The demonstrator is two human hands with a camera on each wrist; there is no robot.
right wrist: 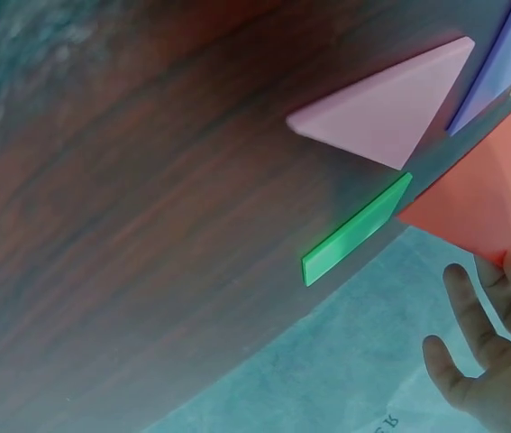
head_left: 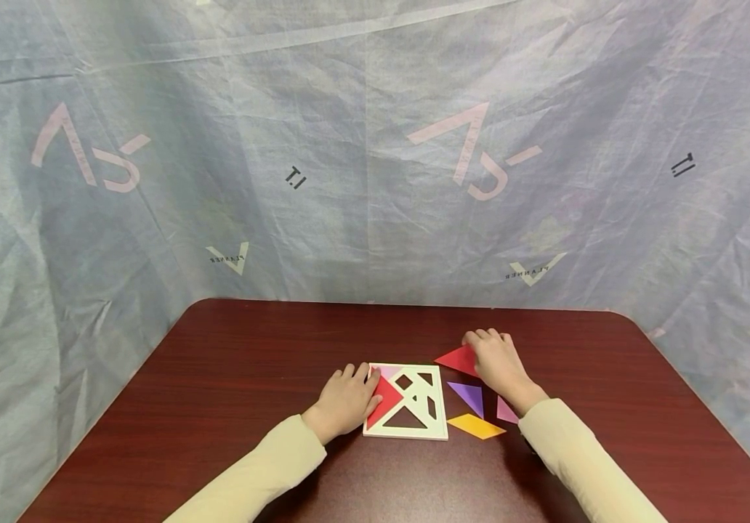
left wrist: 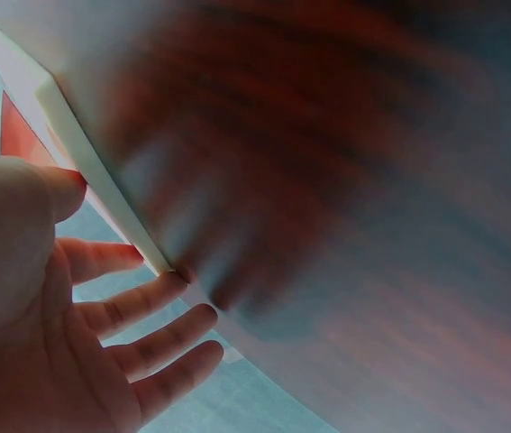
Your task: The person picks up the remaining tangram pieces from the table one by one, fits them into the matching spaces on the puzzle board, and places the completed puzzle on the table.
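My left hand [head_left: 344, 401] rests at the left side of a white tangram board [head_left: 408, 435], its fingers spread. In the left wrist view, the thumb and fingertips [left wrist: 111, 259] touch the board's edge. A red triangle [head_left: 386, 401] and a pink piece [head_left: 388, 371] lie in the board, whose other cutouts show dark table. Beyond the board's right side, my right hand [head_left: 501, 365] pinches a second red triangle [head_left: 457, 360] by one corner, between thumb and fingers. In the right wrist view, that triangle is tilted.
Right of the board lie a purple triangle [head_left: 470, 396], a yellow parallelogram [head_left: 477, 426] and a pink triangle [head_left: 506, 411], partly behind the right wrist. A green piece [right wrist: 357, 230] shows in the right wrist view. A grey printed cloth [head_left: 362, 218] hangs behind the brown table [head_left: 270, 349].
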